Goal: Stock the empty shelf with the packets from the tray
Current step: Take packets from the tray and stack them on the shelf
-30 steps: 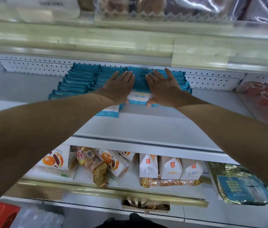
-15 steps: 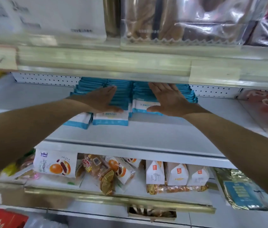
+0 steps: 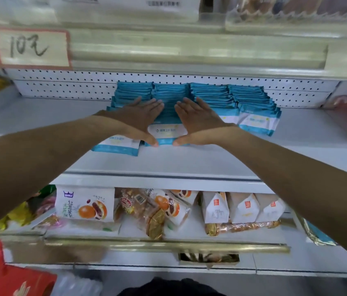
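Left hand (image 3: 138, 116) and right hand (image 3: 198, 118), fingers straight and flat, pressing on blue-and-white packets (image 3: 253, 107) in rows on white shelf (image 3: 189, 159); nothing gripped

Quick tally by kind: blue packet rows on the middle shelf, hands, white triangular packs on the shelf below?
Blue packet rows: 4
Hands, left hand and right hand: 2
White triangular packs: 3
Total: 9
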The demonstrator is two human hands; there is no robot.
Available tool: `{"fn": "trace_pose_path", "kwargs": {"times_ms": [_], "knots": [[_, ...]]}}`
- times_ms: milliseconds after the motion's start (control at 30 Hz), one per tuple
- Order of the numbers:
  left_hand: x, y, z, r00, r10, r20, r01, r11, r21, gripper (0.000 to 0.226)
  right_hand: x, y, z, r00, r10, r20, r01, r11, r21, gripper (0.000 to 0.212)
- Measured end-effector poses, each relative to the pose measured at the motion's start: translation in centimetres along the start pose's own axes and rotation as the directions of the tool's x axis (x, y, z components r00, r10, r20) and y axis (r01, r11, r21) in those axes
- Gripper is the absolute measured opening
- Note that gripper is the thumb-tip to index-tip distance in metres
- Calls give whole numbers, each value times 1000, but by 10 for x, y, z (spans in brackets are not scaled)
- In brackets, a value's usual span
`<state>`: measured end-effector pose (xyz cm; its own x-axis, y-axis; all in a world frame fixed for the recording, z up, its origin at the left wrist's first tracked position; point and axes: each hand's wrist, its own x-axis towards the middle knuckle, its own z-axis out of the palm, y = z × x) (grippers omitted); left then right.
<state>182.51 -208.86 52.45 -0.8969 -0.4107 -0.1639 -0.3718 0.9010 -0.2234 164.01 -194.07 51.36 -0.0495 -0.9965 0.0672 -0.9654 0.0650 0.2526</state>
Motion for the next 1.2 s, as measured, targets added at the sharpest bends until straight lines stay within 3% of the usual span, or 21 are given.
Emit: {"fn": "trace_pose_path", "kwargs": {"times_ms": [267, 500, 767, 967, 1100, 1200], "knots": [[28, 11, -5, 982, -75, -176, 88, 994, 66, 118, 23, -6, 0, 988, 153, -32, -156, 982, -103, 104], [41, 18, -3, 967, -134, -215, 150, 987, 58, 111, 36, -6, 4, 972, 237, -7, -235, 960, -150, 99], [26, 0, -3, 978, -11, -207, 17, 999, 28, 117, 24, -3, -7, 980, 199, -13, -198, 967, -158, 107], [-21, -38, 0, 984, 31, -177, -36, 999, -24, 121, 3, -7, -9, 979, 175, -102, -184, 979, -87, 109], [-55, -79, 12, 996, 1, -90, -8, 997, -78, 130, 10, -33, -24, 988, 127, -84, -113, 983, 147, 98], [-69, -96, 19, 1000, -7, -2, 6, 993, -115, 143, 27, -67, -32, 995, 56, -86, -31, 963, 269, 103]]}}
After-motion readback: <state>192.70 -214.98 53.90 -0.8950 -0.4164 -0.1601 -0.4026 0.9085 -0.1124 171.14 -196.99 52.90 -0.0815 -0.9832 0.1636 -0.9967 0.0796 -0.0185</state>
